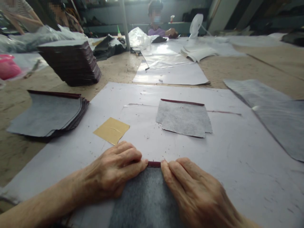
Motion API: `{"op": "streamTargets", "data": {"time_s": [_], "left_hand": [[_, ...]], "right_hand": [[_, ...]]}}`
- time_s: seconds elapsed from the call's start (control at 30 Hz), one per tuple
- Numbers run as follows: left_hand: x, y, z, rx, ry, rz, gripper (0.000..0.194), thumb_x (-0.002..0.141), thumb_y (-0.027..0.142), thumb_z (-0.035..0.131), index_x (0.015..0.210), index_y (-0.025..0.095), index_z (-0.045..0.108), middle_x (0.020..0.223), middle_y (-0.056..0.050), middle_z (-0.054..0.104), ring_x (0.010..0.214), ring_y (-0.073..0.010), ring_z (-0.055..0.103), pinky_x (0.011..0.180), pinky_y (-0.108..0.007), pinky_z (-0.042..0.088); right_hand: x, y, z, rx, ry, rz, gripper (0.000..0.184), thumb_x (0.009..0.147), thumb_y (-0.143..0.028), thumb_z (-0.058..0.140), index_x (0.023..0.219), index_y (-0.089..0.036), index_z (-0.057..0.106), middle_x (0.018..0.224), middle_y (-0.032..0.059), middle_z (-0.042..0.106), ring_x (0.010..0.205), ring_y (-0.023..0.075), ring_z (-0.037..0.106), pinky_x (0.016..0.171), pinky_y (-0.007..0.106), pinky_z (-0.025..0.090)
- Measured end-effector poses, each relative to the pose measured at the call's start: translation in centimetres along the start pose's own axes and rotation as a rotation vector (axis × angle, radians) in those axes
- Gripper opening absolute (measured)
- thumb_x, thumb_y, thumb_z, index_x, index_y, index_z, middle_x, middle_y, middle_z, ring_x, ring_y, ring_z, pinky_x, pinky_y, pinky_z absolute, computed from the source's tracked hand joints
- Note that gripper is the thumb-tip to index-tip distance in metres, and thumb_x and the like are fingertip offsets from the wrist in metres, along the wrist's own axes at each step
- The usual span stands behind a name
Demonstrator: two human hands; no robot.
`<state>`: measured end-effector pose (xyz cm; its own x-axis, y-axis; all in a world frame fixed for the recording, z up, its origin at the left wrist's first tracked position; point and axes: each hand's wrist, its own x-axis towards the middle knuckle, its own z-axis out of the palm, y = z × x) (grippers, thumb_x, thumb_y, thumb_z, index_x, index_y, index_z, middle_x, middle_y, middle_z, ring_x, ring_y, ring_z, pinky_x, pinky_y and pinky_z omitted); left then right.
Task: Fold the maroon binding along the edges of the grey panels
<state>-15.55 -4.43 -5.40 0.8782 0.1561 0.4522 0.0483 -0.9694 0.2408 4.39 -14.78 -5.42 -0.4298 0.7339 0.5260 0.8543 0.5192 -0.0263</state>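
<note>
A grey fabric-backed piece [147, 196] lies before me, its far edge turned over into a narrow maroon strip. My left hand [116, 169] is closed, with thumb and fingertips on the left end of that fold. At the fold's right end, the bunched fingers of my right hand [197, 186] press down on the edge. Only a short stretch of maroon shows between the two hands. Just beyond lies a smaller grey panel [184, 117] with a maroon top edge and notched lower corners. A tan square of paper [112, 130] is near my left knuckles.
White sheeting [232, 136] covers the work surface, with dark crumbs scattered on it. At left are a fanned stack of grey pieces [47, 112] and a tall dark stack [71, 63]. Larger grey sheets [275, 110] lie right. People sit across the table near a white fan [196, 25].
</note>
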Motion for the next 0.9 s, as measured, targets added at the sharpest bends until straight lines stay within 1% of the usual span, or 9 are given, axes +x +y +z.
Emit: {"op": "streamTargets", "data": {"time_s": [0.07, 0.13, 0.2, 0.3, 0.37, 0.53, 0.7, 0.83, 0.9], "left_hand": [[0.1, 0.1, 0.2, -0.011, -0.001, -0.022, 0.032, 0.081, 0.001, 0.037, 0.107, 0.009, 0.054, 0.086, -0.009, 0.055, 0.077, -0.0165, 0.048, 0.067, -0.031, 0.045], [0.1, 0.2, 0.3, -0.02, 0.006, -0.029, 0.031, 0.082, 0.001, 0.036, 0.106, 0.009, 0.054, 0.086, -0.009, 0.054, 0.076, -0.0166, 0.048, 0.067, -0.031, 0.044], [0.2, 0.2, 0.3, -0.018, 0.02, -0.016, 0.029, 0.082, 0.002, 0.036, 0.104, 0.007, 0.054, 0.085, -0.01, 0.054, 0.076, -0.0171, 0.047, 0.067, -0.032, 0.044], [0.2, 0.2, 0.4, -0.02, 0.027, -0.01, 0.027, 0.083, 0.003, 0.035, 0.102, 0.007, 0.055, 0.085, -0.01, 0.054, 0.076, -0.0173, 0.047, 0.067, -0.033, 0.043], [0.3, 0.2, 0.4, -0.023, 0.029, -0.017, 0.027, 0.084, 0.005, 0.035, 0.102, 0.007, 0.055, 0.084, -0.01, 0.054, 0.075, -0.0173, 0.047, 0.067, -0.034, 0.043], [0.3, 0.0, 0.4, -0.052, -0.004, -0.019, 0.026, 0.083, 0.005, 0.034, 0.097, 0.006, 0.057, 0.081, -0.009, 0.055, 0.073, -0.0175, 0.046, 0.066, -0.034, 0.041], [-0.3, -0.7, -0.5, -0.147, -0.006, -0.059, 0.034, 0.08, 0.004, 0.039, 0.109, 0.011, 0.054, 0.086, -0.008, 0.055, 0.076, -0.0166, 0.049, 0.069, -0.032, 0.042], [-1.2, -1.0, -1.2, -0.137, 0.064, -0.13, 0.034, 0.077, -0.001, 0.04, 0.104, 0.013, 0.055, 0.085, -0.007, 0.055, 0.075, -0.0134, 0.049, 0.068, -0.027, 0.043], [-1.4, -0.9, -1.3, -0.096, 0.076, -0.126, 0.033, 0.076, -0.002, 0.04, 0.101, 0.013, 0.056, 0.084, -0.006, 0.055, 0.074, -0.0132, 0.049, 0.066, -0.026, 0.043]], "right_hand": [[-0.1, 0.1, 0.0, 0.018, -0.007, -0.006, 0.033, 0.083, 0.0, 0.032, 0.096, -0.001, 0.062, 0.079, 0.0111, 0.06, 0.07, 0.0193, 0.052, 0.061, 0.032, 0.05], [0.0, 0.1, 0.0, 0.034, -0.039, -0.015, 0.034, 0.083, 0.0, 0.032, 0.1, 0.0, 0.061, 0.084, 0.0118, 0.061, 0.07, 0.0188, 0.052, 0.06, 0.031, 0.049], [0.2, -0.2, 0.1, 0.019, -0.055, -0.039, 0.035, 0.081, 0.001, 0.031, 0.096, 0.001, 0.063, 0.085, 0.0136, 0.061, 0.068, 0.0195, 0.052, 0.058, 0.031, 0.048], [1.1, -1.0, 0.2, -0.138, -0.044, -0.121, 0.036, 0.078, 0.002, 0.03, 0.092, 0.005, 0.063, 0.083, 0.0188, 0.061, 0.07, 0.0247, 0.053, 0.058, 0.037, 0.046], [1.7, -1.4, 0.5, -0.206, -0.033, -0.159, 0.033, 0.078, 0.001, 0.032, 0.09, 0.005, 0.063, 0.08, 0.0192, 0.061, 0.07, 0.0266, 0.054, 0.056, 0.038, 0.044], [2.4, -1.2, 1.6, 0.02, 0.047, -0.123, 0.03, 0.075, 0.0, 0.036, 0.074, -0.006, 0.065, 0.065, 0.0104, 0.057, 0.057, 0.0206, 0.048, 0.049, 0.033, 0.042], [2.3, -1.0, 1.8, 0.009, 0.019, -0.113, 0.031, 0.077, 0.0, 0.034, 0.08, -0.005, 0.065, 0.069, 0.0112, 0.057, 0.061, 0.0207, 0.049, 0.05, 0.032, 0.044], [2.3, -1.0, 1.5, 0.044, 0.004, -0.099, 0.032, 0.077, 0.0, 0.033, 0.074, -0.008, 0.064, 0.067, 0.0104, 0.055, 0.061, 0.0203, 0.048, 0.051, 0.032, 0.045], [2.2, -1.0, 1.4, 0.058, 0.016, -0.096, 0.034, 0.077, 0.0, 0.032, 0.072, -0.008, 0.064, 0.066, 0.0104, 0.055, 0.062, 0.0205, 0.048, 0.052, 0.032, 0.045]]}}
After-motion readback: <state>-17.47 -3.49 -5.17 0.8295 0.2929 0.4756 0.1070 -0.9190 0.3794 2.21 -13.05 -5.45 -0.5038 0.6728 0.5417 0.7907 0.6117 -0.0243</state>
